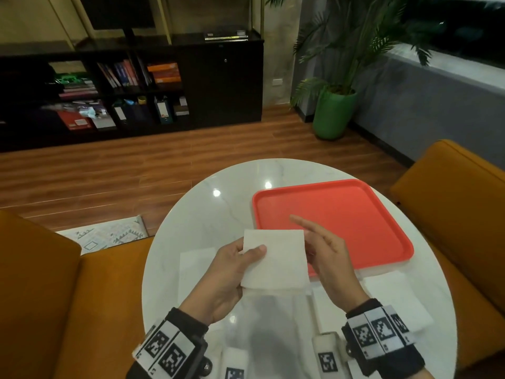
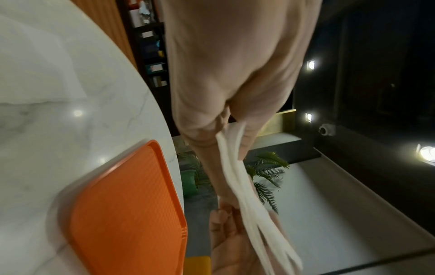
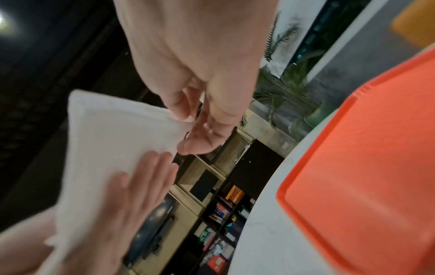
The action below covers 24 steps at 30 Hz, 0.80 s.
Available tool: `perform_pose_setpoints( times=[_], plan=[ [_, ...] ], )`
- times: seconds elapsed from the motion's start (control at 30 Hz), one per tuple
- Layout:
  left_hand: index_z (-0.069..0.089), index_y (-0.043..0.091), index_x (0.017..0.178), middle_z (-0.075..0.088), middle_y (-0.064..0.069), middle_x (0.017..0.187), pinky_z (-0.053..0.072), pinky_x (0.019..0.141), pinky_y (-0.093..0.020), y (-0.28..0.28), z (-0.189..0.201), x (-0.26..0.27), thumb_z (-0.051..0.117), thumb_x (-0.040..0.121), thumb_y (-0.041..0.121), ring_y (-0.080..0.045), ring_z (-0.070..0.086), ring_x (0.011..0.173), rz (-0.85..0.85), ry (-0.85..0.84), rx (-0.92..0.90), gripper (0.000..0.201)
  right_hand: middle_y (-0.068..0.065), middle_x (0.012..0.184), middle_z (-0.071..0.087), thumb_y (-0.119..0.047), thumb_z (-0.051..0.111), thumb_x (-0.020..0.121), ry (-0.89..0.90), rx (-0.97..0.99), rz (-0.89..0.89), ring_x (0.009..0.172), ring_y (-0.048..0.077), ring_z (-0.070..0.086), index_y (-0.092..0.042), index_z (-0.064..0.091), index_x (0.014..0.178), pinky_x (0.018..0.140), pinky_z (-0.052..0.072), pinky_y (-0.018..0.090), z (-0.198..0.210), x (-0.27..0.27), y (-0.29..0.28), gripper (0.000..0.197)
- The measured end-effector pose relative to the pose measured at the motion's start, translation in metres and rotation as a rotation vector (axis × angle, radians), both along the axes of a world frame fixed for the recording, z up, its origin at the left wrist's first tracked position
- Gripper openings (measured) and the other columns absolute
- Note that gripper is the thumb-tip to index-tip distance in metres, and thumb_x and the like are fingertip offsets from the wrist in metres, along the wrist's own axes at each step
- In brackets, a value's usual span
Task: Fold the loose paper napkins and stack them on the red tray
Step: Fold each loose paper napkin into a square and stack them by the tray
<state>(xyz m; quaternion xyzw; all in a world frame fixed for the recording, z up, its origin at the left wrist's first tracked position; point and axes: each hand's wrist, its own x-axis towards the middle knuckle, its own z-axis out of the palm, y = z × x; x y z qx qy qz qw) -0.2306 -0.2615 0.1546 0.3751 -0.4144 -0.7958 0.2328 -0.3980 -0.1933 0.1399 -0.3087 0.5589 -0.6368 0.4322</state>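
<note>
A folded white napkin (image 1: 274, 259) is held above the round table, just in front of the red tray (image 1: 355, 209). My left hand (image 1: 235, 266) grips its left side, thumb on top and fingers underneath. My right hand (image 1: 323, 255) pinches its right edge, with the index finger stretched out over the tray. The right wrist view shows the napkin (image 3: 113, 148) flat, pinched at one corner by my right hand (image 3: 200, 83). In the left wrist view the napkin (image 2: 237, 186) appears edge-on as several layers. Nothing lies on the tray (image 2: 129, 204).
Loose unfolded napkins lie on the white marble table (image 1: 218, 214): one at the left (image 1: 196, 269), one at the right (image 1: 396, 302), one under my hands (image 1: 273, 313). Orange sofas (image 1: 451, 214) flank the table. A green plant pot (image 1: 332, 113) and black shelves stand beyond.
</note>
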Motion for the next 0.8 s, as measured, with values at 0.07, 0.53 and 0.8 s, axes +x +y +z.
perform_pose_setpoints(
  times=[0.07,0.53,0.8],
  plan=[
    [0.066,0.011,0.118,0.074,-0.009,0.107,0.057,0.066,-0.028,0.002,-0.002,0.000,0.060,0.094,0.013,-0.019,0.072,0.091,0.021,-0.017,-0.056,0.024,0.004,0.078,0.066,-0.025,0.045,0.097,-0.153,0.064,0.019,0.072,0.014,0.063,-0.011,0.068,0.112,0.066,0.052,0.026,0.003,0.002,-0.001,0.031],
    [0.072,0.009,0.105,0.074,-0.013,0.100,0.056,0.077,-0.038,-0.001,-0.002,0.003,0.063,0.093,0.025,-0.025,0.070,0.089,0.085,-0.058,-0.211,0.023,0.010,0.093,0.072,-0.006,0.073,0.075,-0.063,0.106,0.141,0.080,0.021,0.068,-0.008,0.067,0.108,0.064,0.056,0.026,0.004,0.004,0.004,0.033],
    [0.076,0.012,0.098,0.075,-0.014,0.098,0.054,0.088,-0.048,0.003,-0.003,0.004,0.063,0.093,0.018,-0.030,0.071,0.095,0.121,-0.073,-0.272,0.015,0.007,0.083,0.073,-0.027,0.075,0.077,0.096,0.134,0.103,0.072,0.018,0.067,-0.013,0.073,0.087,0.061,0.051,0.031,0.012,0.017,-0.001,0.017]
  ],
)
